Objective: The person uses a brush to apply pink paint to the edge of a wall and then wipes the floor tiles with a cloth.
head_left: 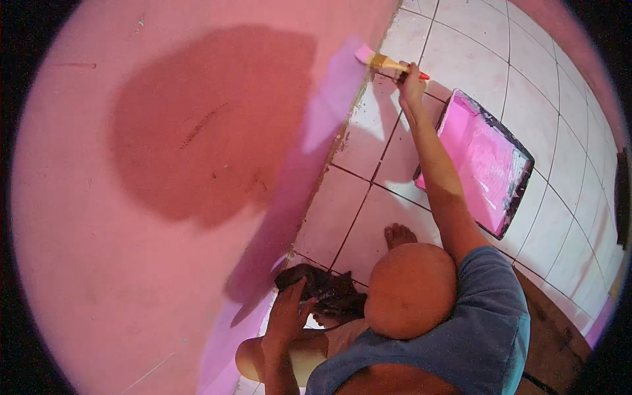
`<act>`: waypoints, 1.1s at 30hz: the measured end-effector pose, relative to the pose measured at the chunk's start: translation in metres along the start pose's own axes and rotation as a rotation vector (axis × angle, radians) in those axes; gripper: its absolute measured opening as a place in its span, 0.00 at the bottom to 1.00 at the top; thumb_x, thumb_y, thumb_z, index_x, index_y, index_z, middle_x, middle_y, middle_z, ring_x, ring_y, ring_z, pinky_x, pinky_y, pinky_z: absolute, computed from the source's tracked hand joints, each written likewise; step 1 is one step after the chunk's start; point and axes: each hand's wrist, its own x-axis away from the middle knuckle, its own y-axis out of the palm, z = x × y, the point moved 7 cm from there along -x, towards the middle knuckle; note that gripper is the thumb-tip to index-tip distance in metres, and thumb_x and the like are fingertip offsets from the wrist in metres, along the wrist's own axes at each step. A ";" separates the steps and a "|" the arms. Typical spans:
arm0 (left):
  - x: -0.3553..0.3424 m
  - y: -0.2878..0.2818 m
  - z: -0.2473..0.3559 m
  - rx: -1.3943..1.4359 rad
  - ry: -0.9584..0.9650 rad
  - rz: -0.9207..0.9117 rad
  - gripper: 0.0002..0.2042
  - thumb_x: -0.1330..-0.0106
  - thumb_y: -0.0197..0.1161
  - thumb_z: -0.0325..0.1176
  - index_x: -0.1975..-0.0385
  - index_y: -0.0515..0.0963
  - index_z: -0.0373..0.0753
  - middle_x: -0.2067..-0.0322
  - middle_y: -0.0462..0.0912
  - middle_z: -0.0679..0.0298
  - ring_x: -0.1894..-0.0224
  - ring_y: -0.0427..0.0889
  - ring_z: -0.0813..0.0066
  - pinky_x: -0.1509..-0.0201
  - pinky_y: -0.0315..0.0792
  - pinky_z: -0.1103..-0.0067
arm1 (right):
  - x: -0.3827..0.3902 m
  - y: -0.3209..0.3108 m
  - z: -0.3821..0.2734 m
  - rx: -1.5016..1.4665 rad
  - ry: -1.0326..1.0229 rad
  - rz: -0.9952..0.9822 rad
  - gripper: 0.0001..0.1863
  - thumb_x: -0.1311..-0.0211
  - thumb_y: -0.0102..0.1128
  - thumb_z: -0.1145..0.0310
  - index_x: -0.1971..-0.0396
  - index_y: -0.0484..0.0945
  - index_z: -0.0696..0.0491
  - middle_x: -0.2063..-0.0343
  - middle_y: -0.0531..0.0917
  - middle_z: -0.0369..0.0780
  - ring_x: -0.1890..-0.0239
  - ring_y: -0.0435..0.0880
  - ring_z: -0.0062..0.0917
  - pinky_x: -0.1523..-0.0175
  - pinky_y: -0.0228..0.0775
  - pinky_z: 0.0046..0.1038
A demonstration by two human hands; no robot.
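Observation:
My right hand grips a paintbrush with a pale handle, red tip and pink-loaded bristles, held against the freshly painted lighter pink band along the wall's base. My left hand, low in the view, is closed on a dark crumpled cloth beside the wall. A black-rimmed paint tray holding bright pink paint lies on the floor to the right, partly behind my right forearm.
The salmon-pink wall fills the left side, with a large shadow on it. White tiled floor with dark grout runs along the right. My bare foot and bent knees are at the bottom, and a brown surface lies at the lower right.

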 end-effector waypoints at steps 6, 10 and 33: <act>0.003 -0.002 0.002 0.009 0.015 0.036 0.25 0.35 0.56 0.42 0.41 0.63 0.37 0.49 0.72 0.44 0.47 0.71 0.46 0.44 0.66 0.62 | 0.019 0.029 -0.042 0.751 -0.668 -0.150 0.18 0.32 0.48 0.59 0.68 0.79 0.59 0.81 0.78 0.36 0.80 0.74 0.18 0.73 0.67 0.22; 0.003 -0.005 0.004 0.025 -0.045 0.006 0.25 0.34 0.55 0.43 0.40 0.63 0.38 0.49 0.72 0.44 0.46 0.71 0.46 0.43 0.65 0.62 | 0.038 0.072 -0.061 0.743 -0.728 -0.288 0.18 0.31 0.46 0.59 0.67 0.78 0.59 0.81 0.78 0.36 0.79 0.75 0.18 0.73 0.66 0.21; 0.006 0.000 -0.003 -0.001 -0.063 -0.012 0.25 0.33 0.53 0.44 0.40 0.63 0.38 0.48 0.72 0.44 0.46 0.71 0.47 0.42 0.65 0.62 | 0.002 0.019 -0.049 0.221 -0.380 -0.131 0.20 0.32 0.47 0.58 0.72 0.78 0.60 0.84 0.75 0.35 0.82 0.70 0.16 0.76 0.61 0.20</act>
